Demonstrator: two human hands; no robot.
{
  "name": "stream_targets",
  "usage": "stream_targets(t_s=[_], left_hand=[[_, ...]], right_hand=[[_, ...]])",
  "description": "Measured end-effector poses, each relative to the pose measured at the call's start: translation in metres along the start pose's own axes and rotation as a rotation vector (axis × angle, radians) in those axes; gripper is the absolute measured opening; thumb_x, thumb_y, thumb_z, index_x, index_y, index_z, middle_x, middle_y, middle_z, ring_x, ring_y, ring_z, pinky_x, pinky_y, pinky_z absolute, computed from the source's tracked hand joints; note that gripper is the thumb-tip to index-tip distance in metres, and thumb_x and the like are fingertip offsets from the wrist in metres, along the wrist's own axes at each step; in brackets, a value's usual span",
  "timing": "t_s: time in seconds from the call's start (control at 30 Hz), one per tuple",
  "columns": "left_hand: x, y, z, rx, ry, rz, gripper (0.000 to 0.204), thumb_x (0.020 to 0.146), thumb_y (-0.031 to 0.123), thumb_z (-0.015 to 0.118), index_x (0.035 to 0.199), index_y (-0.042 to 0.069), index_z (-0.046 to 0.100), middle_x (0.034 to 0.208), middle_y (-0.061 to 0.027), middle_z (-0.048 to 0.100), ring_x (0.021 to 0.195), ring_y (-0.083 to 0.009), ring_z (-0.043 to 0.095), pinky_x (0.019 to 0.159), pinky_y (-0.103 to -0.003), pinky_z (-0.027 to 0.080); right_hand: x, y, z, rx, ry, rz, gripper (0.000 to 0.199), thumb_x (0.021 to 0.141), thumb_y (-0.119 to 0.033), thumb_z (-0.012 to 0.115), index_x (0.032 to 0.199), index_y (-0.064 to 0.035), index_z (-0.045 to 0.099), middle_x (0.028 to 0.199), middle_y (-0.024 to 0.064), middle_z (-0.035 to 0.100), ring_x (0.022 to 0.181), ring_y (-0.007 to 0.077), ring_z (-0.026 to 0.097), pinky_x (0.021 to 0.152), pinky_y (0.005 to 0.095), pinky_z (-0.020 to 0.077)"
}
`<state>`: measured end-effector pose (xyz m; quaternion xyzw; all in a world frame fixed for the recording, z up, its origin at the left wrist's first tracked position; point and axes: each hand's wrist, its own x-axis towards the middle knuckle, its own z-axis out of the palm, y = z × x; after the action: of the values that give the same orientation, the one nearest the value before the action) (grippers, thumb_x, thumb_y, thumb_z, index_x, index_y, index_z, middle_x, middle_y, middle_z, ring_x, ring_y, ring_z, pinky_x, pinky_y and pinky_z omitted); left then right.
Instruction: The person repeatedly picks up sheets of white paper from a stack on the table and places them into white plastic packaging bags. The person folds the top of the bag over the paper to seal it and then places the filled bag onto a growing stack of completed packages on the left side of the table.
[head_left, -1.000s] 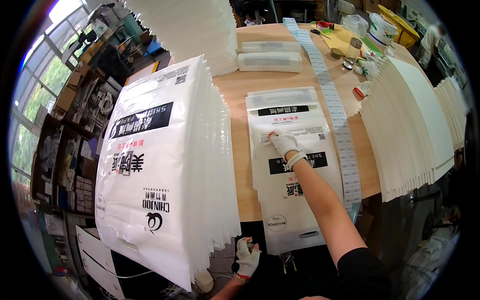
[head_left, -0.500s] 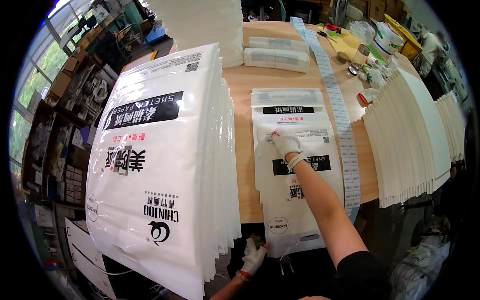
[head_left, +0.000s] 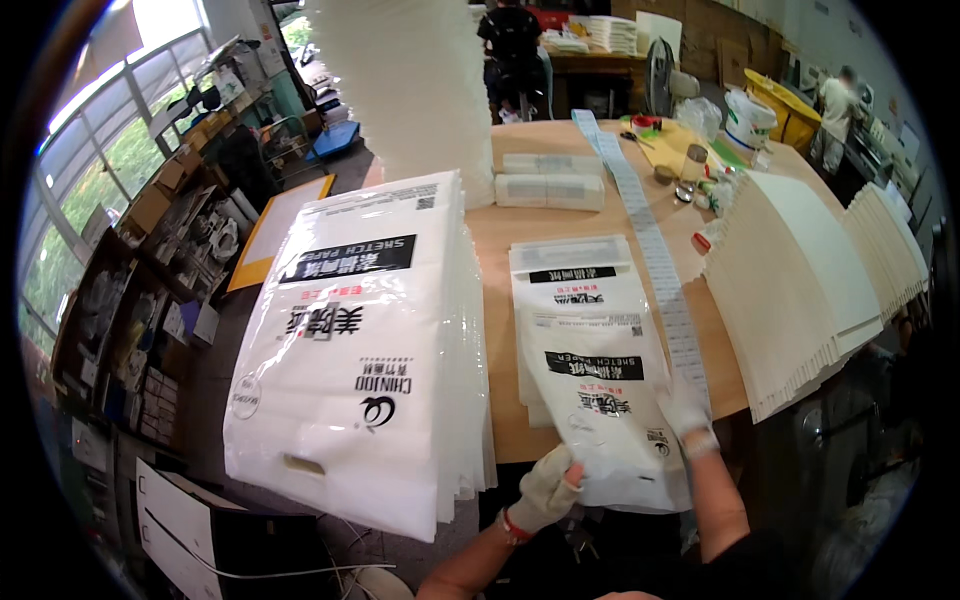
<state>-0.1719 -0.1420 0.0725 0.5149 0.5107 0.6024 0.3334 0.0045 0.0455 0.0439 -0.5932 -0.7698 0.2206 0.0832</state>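
Observation:
A white printed plastic bag (head_left: 610, 440) with paper-like bulk hangs partly over the table's near edge, its lower part bent. My left hand (head_left: 550, 488), in a white glove, pinches the bag's lower left edge between thumb and fingers. At the bag's right edge is my right hand (head_left: 686, 408), also gloved and smeared by motion, so its fingers do not show clearly. Beneath and beyond the held bag lie more flat white printed bags (head_left: 575, 262). Close to my left stands a tall pile of large printed bags (head_left: 340, 400).
A long strip of labels (head_left: 655, 255) runs along the table (head_left: 480, 235) beside the bags. Stacked white sheets (head_left: 800, 290) stand at the right, a tall white stack (head_left: 420, 90) at the far left. Rolled packs (head_left: 550, 191) lie beyond. Two people work in the background.
My right hand has gone from the bag's middle to its right edge. My left hand has risen at the lower left edge. The bag has buckled, and the view has tilted up.

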Motion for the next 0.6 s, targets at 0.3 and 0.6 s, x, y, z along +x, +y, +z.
stream_targets(t_s=[0.3,0.6], left_hand=[[-0.1,0.028,-0.094,0.46,-0.096,0.257,0.035,0.081,0.013,0.056,0.114,0.004,0.052,0.113,-0.0164,0.054,0.1,-0.0264,0.056,0.085,-0.04,0.047],[-0.051,0.115,-0.33,0.3,1.08,0.136,0.031,0.087,0.03,0.05,0.106,0.005,0.054,0.097,-0.007,0.056,0.089,-0.0194,0.054,0.081,-0.032,0.044]], right_hand=[[-0.087,-0.06,-0.003,1.069,0.079,-0.207,0.033,0.085,-0.001,0.051,0.117,0.0019,0.052,0.099,0.0055,0.059,0.087,0.0095,0.055,0.076,0.0219,0.0454],[-0.021,-0.273,-0.03,0.668,-0.242,-0.89,0.025,0.086,-0.018,0.052,0.098,-0.0006,0.066,0.081,0.0095,0.068,0.071,0.0151,0.063,0.068,0.0258,0.0488]])
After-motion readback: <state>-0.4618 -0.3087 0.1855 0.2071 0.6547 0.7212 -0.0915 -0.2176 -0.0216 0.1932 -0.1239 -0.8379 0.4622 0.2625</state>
